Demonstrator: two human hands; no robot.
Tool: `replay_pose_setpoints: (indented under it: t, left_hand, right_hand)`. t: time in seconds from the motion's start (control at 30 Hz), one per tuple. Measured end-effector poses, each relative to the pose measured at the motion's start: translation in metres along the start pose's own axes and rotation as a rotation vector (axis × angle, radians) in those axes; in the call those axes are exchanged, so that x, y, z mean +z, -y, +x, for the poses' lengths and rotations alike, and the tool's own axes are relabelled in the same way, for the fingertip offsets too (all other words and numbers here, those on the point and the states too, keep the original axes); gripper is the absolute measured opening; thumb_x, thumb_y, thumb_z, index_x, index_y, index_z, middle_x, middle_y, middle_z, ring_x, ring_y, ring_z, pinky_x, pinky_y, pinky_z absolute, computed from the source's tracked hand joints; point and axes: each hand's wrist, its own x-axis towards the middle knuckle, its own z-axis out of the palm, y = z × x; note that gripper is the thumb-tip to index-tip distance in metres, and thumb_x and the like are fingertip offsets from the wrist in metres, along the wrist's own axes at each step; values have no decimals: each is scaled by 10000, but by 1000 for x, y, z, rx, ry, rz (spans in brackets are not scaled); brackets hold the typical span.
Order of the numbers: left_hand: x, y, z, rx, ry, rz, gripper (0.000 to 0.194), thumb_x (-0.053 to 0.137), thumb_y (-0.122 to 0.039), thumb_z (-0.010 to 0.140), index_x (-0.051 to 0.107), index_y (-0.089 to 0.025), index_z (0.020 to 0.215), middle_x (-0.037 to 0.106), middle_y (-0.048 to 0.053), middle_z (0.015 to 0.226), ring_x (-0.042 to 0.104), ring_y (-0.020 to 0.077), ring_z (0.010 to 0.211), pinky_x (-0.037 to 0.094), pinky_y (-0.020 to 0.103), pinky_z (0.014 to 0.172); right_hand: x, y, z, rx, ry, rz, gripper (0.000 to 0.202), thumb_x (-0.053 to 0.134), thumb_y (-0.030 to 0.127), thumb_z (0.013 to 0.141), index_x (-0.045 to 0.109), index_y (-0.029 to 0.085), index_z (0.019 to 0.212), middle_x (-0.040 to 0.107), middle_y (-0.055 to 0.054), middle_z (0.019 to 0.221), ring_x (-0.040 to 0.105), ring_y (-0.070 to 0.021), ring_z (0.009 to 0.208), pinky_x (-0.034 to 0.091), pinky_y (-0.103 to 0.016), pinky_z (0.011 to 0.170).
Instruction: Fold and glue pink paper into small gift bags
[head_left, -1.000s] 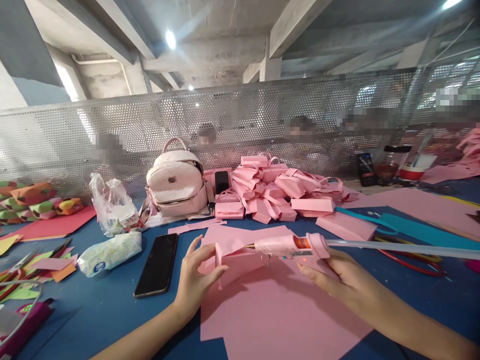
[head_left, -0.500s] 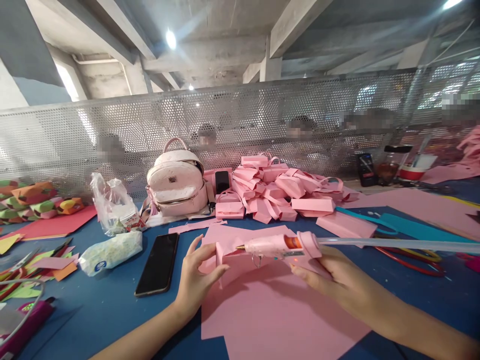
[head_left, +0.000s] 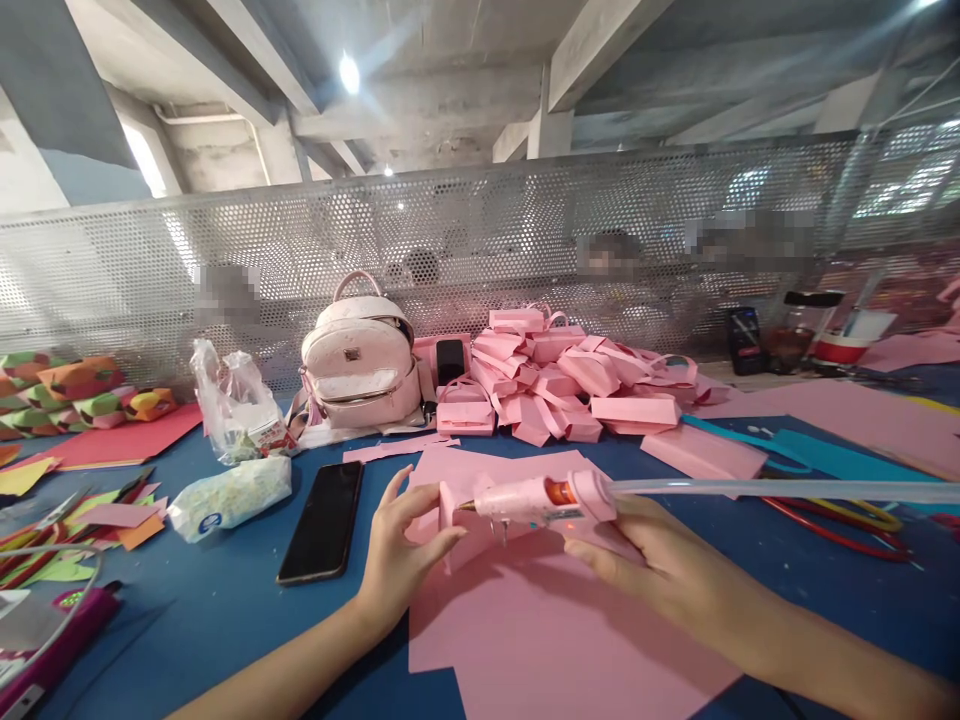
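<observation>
My left hand (head_left: 401,545) holds a small folded pink paper piece (head_left: 448,508) upright between thumb and fingers. My right hand (head_left: 645,555) is wrapped round the handle of a pink glue gun (head_left: 536,498), from whose back a long clear glue stick (head_left: 780,489) runs off to the right. The gun's metal tip points left and is at the folded piece; whether they touch is hard to tell. Large pink paper sheets (head_left: 570,625) lie under both hands on the blue table (head_left: 225,610).
Behind the sheets are a white backpack (head_left: 360,365) and a pile of folded pink paper boxes (head_left: 555,375). Left lie a black phone (head_left: 321,522), a tissue pack (head_left: 231,498) and paper scraps. Red-handled scissors (head_left: 832,530) lie right. A perforated metal screen (head_left: 465,230) stands behind.
The glue gun and my right hand have moved slightly left, bringing the tip closer to the folded piece. The whole view has shifted a little.
</observation>
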Motion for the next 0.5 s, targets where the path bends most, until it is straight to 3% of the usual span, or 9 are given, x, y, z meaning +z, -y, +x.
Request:
replay_pose_setpoints:
  t: [0.33,0.5]
  left_hand:
    - [0,0,0,-13,28,-25,229,706,-428,876,747,-231,983,802,56,961,745,258,858,367,595,1143]
    - [-1,0,0,-5,14,-21,215,698,-420,882,741,-228,969,801,49,940,737,228,769,387,574,1135]
  right_hand:
    - [-1,-14,-6,60,-74,-12,423,539,612,892,768,258,923,753,-56,921,689,-284,855,555,-372,857]
    - [-2,-21,-9,126,-49,-43,465,497,622,908,761,240,928,753,-77,904,694,-303,850,545,-403,899]
